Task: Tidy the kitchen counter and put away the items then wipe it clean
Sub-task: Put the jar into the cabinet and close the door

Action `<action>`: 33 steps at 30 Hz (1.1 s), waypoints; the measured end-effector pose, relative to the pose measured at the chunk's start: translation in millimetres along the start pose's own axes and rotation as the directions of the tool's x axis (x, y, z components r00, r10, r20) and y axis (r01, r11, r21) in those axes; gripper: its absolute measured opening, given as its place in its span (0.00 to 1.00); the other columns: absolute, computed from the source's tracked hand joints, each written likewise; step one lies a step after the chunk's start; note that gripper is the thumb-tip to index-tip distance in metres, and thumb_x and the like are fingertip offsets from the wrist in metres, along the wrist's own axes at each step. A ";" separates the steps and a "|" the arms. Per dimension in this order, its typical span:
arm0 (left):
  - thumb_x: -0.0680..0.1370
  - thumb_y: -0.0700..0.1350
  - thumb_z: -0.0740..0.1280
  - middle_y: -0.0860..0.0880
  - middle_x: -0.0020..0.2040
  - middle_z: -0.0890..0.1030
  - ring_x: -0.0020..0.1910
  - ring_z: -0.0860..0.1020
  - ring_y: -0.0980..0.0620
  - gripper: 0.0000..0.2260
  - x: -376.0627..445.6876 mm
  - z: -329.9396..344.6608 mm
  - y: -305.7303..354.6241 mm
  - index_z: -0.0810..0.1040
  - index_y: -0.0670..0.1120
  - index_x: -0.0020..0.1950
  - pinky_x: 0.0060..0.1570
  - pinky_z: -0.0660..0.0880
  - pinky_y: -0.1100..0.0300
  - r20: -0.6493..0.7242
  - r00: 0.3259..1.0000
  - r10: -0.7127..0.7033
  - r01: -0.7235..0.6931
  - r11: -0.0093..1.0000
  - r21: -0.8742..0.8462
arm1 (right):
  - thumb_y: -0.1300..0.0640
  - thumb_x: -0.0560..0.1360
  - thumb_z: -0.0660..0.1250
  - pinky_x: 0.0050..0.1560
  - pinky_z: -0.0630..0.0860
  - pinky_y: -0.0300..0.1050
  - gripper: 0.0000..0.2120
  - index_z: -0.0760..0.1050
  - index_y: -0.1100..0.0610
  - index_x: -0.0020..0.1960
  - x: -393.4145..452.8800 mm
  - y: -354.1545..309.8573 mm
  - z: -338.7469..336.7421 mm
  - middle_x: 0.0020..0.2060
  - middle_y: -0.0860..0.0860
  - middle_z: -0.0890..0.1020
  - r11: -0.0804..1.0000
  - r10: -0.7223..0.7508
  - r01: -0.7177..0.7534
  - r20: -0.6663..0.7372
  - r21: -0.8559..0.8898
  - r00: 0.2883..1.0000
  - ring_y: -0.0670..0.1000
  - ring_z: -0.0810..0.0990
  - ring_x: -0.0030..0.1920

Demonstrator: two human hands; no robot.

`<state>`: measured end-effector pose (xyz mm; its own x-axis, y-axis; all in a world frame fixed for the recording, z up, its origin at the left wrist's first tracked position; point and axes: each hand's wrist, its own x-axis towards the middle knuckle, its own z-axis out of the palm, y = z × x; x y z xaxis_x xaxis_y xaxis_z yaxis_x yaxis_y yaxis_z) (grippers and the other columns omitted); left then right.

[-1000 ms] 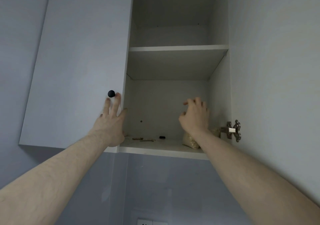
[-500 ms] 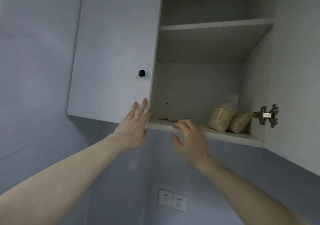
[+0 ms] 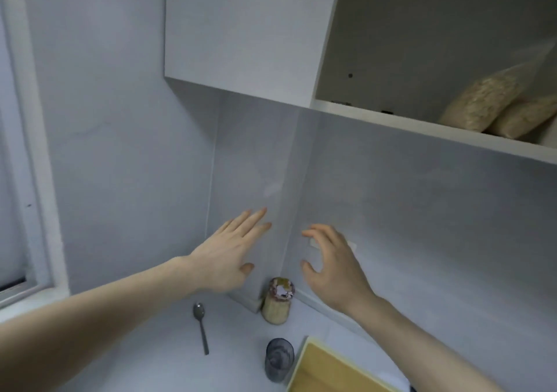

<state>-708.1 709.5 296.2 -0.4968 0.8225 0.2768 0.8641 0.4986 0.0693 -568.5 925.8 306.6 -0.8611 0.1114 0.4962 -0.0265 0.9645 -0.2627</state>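
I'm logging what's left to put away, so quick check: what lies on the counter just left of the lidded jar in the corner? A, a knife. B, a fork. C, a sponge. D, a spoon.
D: a spoon lies flat on the counter, bowl toward the wall, left of the jar.

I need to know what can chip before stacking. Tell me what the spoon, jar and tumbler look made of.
Spoon: metal by the look, grey with a dull sheen on the bowl.
Jar: probably clear glass or plastic, since pale grains show through the wall; the patterned top could be paper or cloth.
Tumbler: see-through and grey-tinted, glass or plastic; the picture leaves that open.
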 end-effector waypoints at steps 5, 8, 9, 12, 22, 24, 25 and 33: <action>0.78 0.48 0.63 0.51 0.83 0.38 0.82 0.41 0.48 0.37 -23.2 70.8 -14.0 0.47 0.51 0.83 0.81 0.49 0.50 0.198 0.977 -0.075 0.088 0.994 -0.061 | 0.50 0.77 0.66 0.70 0.65 0.43 0.25 0.65 0.46 0.73 -40.4 35.9 83.1 0.68 0.43 0.66 0.975 0.207 -0.221 0.291 0.016 0.934 0.49 0.64 0.71; 0.79 0.51 0.64 0.50 0.84 0.41 0.83 0.45 0.46 0.37 -31.4 120.6 -18.8 0.49 0.50 0.83 0.80 0.51 0.49 0.328 0.933 -0.147 0.188 0.977 -0.097 | 0.50 0.77 0.67 0.70 0.65 0.44 0.29 0.63 0.47 0.75 -55.5 55.2 123.6 0.70 0.45 0.66 0.940 0.305 -0.341 0.409 0.016 0.860 0.51 0.64 0.72; 0.80 0.51 0.64 0.49 0.84 0.41 0.83 0.45 0.45 0.36 -32.8 138.2 -21.0 0.49 0.49 0.83 0.80 0.52 0.49 0.376 0.911 -0.172 0.225 0.969 -0.102 | 0.50 0.77 0.67 0.70 0.66 0.45 0.29 0.63 0.48 0.75 -58.2 62.2 135.6 0.71 0.46 0.65 0.923 0.342 -0.386 0.437 0.012 0.832 0.51 0.64 0.72; 0.82 0.50 0.63 0.47 0.83 0.40 0.82 0.45 0.43 0.35 -44.5 194.7 -25.2 0.48 0.47 0.83 0.80 0.52 0.50 0.540 0.802 -0.256 0.373 0.920 -0.119 | 0.50 0.77 0.67 0.70 0.67 0.46 0.28 0.63 0.49 0.75 -69.1 79.3 171.1 0.72 0.47 0.65 0.865 0.433 -0.501 0.498 0.004 0.751 0.52 0.64 0.72; 0.79 0.52 0.69 0.46 0.83 0.38 0.81 0.45 0.36 0.43 -114.9 321.0 -67.8 0.45 0.48 0.84 0.77 0.61 0.42 0.736 0.417 -0.534 0.686 0.716 0.130 | 0.50 0.76 0.69 0.75 0.64 0.50 0.31 0.63 0.51 0.76 -87.8 118.7 246.3 0.75 0.50 0.63 0.828 0.485 -0.558 0.562 -0.049 0.670 0.56 0.62 0.76; 0.76 0.57 0.73 0.46 0.83 0.37 0.81 0.44 0.34 0.48 -125.2 333.6 -79.6 0.43 0.49 0.84 0.76 0.62 0.40 0.732 0.390 -0.559 0.714 0.685 0.143 | 0.50 0.76 0.69 0.76 0.63 0.51 0.34 0.60 0.51 0.78 -80.4 129.1 256.4 0.78 0.52 0.59 0.827 0.491 -0.559 0.567 -0.063 0.662 0.57 0.60 0.77; 0.73 0.59 0.75 0.47 0.83 0.37 0.81 0.44 0.33 0.51 -129.8 339.8 -83.0 0.43 0.50 0.83 0.75 0.63 0.39 0.734 0.376 -0.566 0.726 0.672 0.146 | 0.50 0.76 0.69 0.77 0.62 0.52 0.36 0.58 0.51 0.79 -75.5 133.7 259.6 0.79 0.52 0.58 0.824 0.495 -0.562 0.564 -0.065 0.661 0.57 0.59 0.78; 0.70 0.57 0.78 0.47 0.82 0.34 0.79 0.41 0.29 0.58 -154.5 381.3 -86.8 0.36 0.51 0.82 0.71 0.68 0.37 0.754 0.370 -0.543 0.723 0.678 0.133 | 0.46 0.71 0.75 0.77 0.59 0.57 0.49 0.49 0.49 0.82 -8.0 167.4 295.4 0.81 0.55 0.52 0.806 0.524 -0.590 0.521 -0.047 0.674 0.60 0.53 0.80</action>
<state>-737.2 643.4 -118.1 -0.7137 0.2403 -0.6579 0.2155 0.9691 0.1202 -716.1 1015.6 14.2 -0.8589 0.4554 -0.2346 0.5105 0.7232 -0.4652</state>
